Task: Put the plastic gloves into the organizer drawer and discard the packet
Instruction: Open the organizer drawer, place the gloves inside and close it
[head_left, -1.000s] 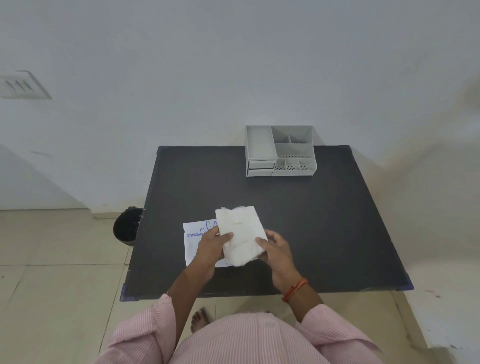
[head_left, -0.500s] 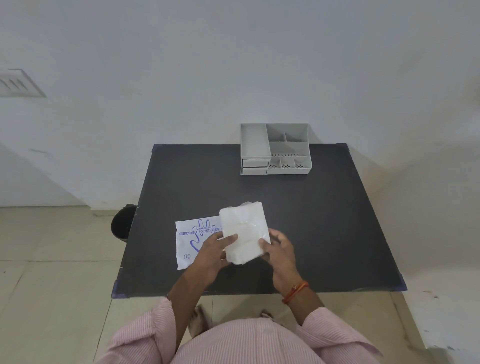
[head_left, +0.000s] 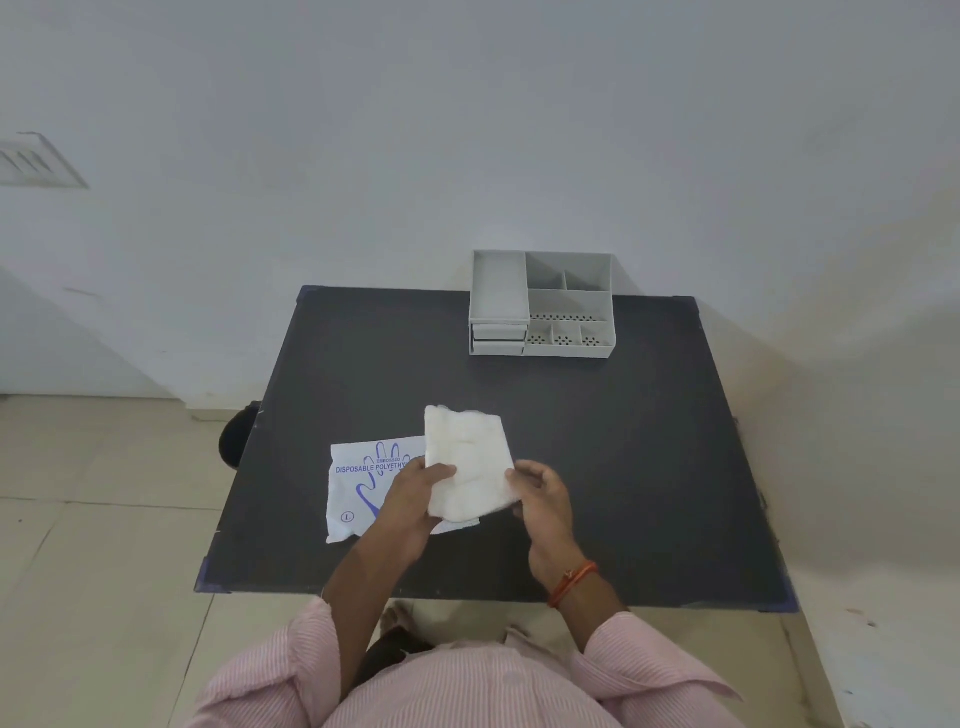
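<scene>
A folded stack of white plastic gloves (head_left: 467, 460) is held just above the near middle of the dark table (head_left: 649, 441). My left hand (head_left: 413, 493) grips its left edge, thumb on top. On the stack's right edge sits my right hand (head_left: 540, 493), holding it. Under my left hand lies the flat white packet (head_left: 358, 483) with blue glove print. At the table's far edge stands the grey organizer (head_left: 543, 304), its two small drawers (head_left: 497, 340) at its front left looking closed.
A black bin (head_left: 236, 436) stands on the tiled floor left of the table, partly hidden by the table edge. A white wall runs directly behind the table. A light ledge lies to the right.
The stack has tilted slightly left in my hands, and more of the printed packet shows beneath my left hand. The view has shifted a little; the organizer has not moved.
</scene>
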